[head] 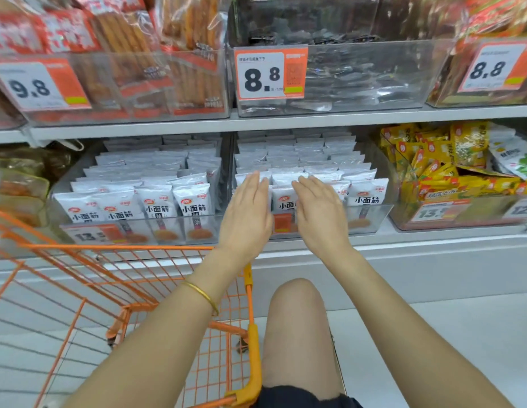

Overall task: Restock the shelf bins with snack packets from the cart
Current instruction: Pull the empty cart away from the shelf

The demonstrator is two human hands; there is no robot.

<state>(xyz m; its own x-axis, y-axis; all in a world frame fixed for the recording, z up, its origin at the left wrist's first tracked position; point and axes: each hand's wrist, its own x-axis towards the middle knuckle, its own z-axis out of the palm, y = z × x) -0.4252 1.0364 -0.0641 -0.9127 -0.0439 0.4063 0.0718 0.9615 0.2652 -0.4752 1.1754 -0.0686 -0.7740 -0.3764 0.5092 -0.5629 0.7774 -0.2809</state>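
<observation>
Two hands: left hand [247, 213], right hand [321, 214]. One cart [252, 343]. Two shelves: upper shelf [168, 128], lower shelf [418, 241]. Up top, three bins [374, 47] in full view, one price tag [268, 73] each. Below, two bins of white packets [156, 207], at least one of yellow packets [433, 160], four tags. The left bin's front row has four packets. One bangle [201, 295].

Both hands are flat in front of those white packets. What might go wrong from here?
The white packets stand upright in tight rows; a push from the left hand or right hand might topple a row. The bin has a low front wall, so front packets might slide out. The cart stands beside the knee and might get bumped.
</observation>
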